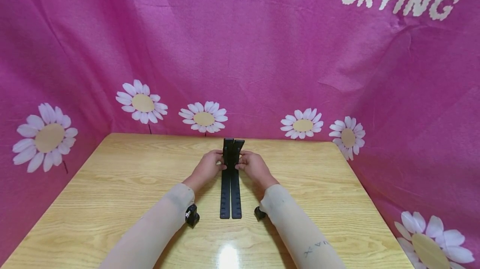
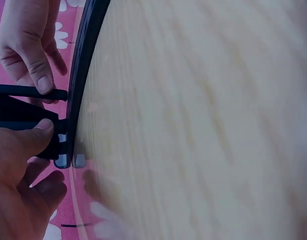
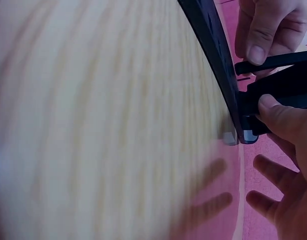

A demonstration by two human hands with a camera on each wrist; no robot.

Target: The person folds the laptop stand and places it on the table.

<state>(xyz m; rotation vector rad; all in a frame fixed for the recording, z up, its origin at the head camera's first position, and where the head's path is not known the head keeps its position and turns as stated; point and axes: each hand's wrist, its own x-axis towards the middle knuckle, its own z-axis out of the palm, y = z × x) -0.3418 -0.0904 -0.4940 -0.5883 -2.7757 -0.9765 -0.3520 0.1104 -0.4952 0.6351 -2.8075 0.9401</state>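
A black folding stand (image 1: 236, 196) sits in the middle of the table. Two long notched bars lie side by side on the wood, pointing towards me, and upright black pieces (image 1: 228, 156) rise from their far part. My left hand (image 1: 209, 165) pinches the left upright, its thumb on the near face. From the other side, my right hand (image 1: 256, 168) pinches the right upright low down. In the left wrist view, the left thumb (image 2: 42, 127) presses on a black piece just above the base bar. Some fingertips are hidden behind the uprights.
The light wood table (image 1: 150, 177) has a pink cloth (image 1: 243, 52) with white daisies hanging behind it and along both sides. A small black device (image 1: 192, 215) is strapped at the left wrist, another (image 1: 259, 213) at the right.
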